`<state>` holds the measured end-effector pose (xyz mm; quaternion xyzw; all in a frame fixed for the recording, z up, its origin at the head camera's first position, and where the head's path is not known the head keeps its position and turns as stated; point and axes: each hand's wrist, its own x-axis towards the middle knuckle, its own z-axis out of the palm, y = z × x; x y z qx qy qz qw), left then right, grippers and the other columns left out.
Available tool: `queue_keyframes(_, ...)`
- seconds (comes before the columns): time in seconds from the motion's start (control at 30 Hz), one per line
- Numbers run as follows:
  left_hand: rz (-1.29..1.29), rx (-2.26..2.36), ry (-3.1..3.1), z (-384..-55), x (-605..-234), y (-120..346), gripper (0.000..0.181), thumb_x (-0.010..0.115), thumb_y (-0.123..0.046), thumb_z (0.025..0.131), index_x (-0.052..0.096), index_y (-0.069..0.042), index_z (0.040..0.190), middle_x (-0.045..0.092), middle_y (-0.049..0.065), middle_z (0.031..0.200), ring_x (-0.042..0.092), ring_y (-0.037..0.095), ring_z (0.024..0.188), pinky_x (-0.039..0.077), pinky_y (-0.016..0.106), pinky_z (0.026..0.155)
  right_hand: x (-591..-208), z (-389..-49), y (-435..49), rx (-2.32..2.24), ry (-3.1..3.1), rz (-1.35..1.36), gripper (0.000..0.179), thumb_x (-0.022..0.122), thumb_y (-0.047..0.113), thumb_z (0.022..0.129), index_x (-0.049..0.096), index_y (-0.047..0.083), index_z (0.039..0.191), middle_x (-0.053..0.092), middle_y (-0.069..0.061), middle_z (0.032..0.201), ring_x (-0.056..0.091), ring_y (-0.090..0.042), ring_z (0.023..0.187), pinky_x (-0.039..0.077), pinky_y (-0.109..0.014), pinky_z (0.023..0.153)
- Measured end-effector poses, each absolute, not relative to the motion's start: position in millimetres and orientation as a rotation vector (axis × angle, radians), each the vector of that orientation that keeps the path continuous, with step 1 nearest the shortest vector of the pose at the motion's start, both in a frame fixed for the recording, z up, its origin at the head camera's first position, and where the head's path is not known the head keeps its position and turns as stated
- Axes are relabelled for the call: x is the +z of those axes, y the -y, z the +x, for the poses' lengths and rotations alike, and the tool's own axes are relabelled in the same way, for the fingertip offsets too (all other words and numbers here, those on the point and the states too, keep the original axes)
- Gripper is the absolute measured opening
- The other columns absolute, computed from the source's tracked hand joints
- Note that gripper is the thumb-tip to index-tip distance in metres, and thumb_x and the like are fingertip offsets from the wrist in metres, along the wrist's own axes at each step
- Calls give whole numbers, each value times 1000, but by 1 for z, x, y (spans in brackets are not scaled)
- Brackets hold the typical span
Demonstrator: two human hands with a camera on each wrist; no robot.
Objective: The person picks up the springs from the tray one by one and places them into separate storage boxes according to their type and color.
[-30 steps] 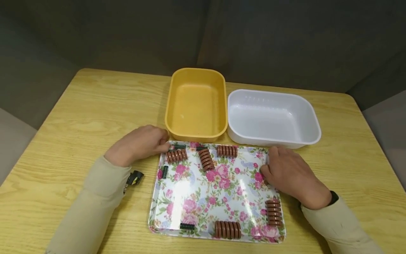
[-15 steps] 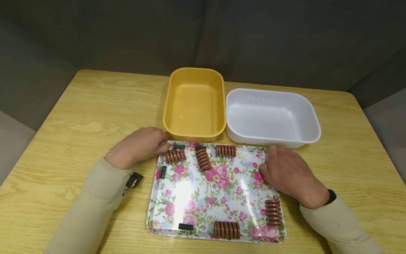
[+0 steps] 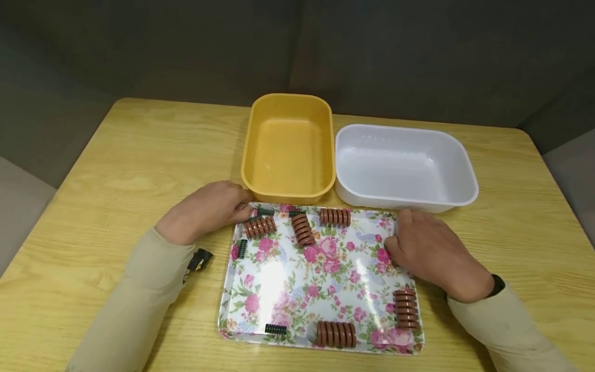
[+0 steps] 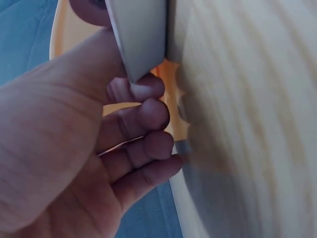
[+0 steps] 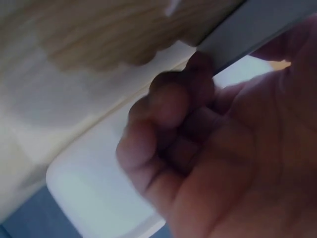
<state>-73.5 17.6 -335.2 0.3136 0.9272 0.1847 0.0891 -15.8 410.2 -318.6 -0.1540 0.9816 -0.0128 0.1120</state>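
A white tray with a pink floral print (image 3: 321,294) lies between both hands in the head view. My left hand (image 3: 209,209) grips its far left corner, and my right hand (image 3: 432,253) holds its right side near the far corner. Each wrist view shows curled fingers at the tray's edge (image 4: 138,39). Several thick brown coil springs (image 3: 336,334) lie on the tray, some by the far edge and others near the front and right. Small dark green springs (image 3: 276,329) are scattered at the far left, left side and front.
Just beyond the tray stand a yellow bin (image 3: 288,155) and, to its right, a white bin (image 3: 404,173). Nothing shows inside either. All rest on a wood-grain table (image 3: 139,150), backed by a dark grey panel (image 3: 209,51).
The head view has shifted slightly. Both hands keep their hold on the tray, and the springs lie in the same places on it.
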Motion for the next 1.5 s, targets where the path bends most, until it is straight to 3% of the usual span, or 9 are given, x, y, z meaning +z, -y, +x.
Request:
queue_keyframes(0.27, 943, 555, -2754, -72, -331, -22, 30, 55, -13, 95, 50, -18, 66, 44, -4, 64, 40, 10, 60, 40, 28, 66, -298, -9, -413, -13, -2879, -414, 24, 54, 23, 96, 45, 3, 85, 43, -7, 75, 40, -20, 65, 34, -30, 61)
queue_keyframes(0.67, 903, 367, -2825, -70, -321, -26, 29, 56, -18, 98, 55, -15, 70, 52, 0, 65, 44, 14, 60, 44, 32, 64, -266, -16, -374, -102, -3108, -818, 20, 57, 13, 90, 41, 8, 79, 37, -4, 67, 33, -18, 60, 28, -29, 59)
queue_keyframes(0.87, 862, 327, -2823, -70, -316, -25, 33, 56, -17, 97, 50, -15, 64, 43, -2, 60, 38, 13, 56, 36, 28, 57, -260, -24, -349, -133, -3083, -934, 17, 60, 14, 89, 47, 5, 85, 41, -4, 69, 38, -20, 63, 33, -32, 60)
queue_keyframes(1.2, 866, 159, -2780, -61, -322, -29, 37, 55, -23, 101, 50, -16, 66, 51, 0, 63, 46, 16, 58, 49, 36, 64, -267, -18, -330, -220, -3071, -1113, 14, 60, 10, 87, 46, 9, 85, 41, -2, 73, 36, -17, 65, 31, -29, 62)
queue_keyframes(1.5, 976, 40, -2895, -50, -323, -28, 32, 56, -32, 104, 66, -4, 92, 64, 6, 82, 58, 24, 79, 54, 43, 80, -265, -12, -332, -211, -3066, -1139, 11, 57, 10, 87, 46, 10, 88, 42, -1, 72, 37, -17, 65, 31, -28, 62)
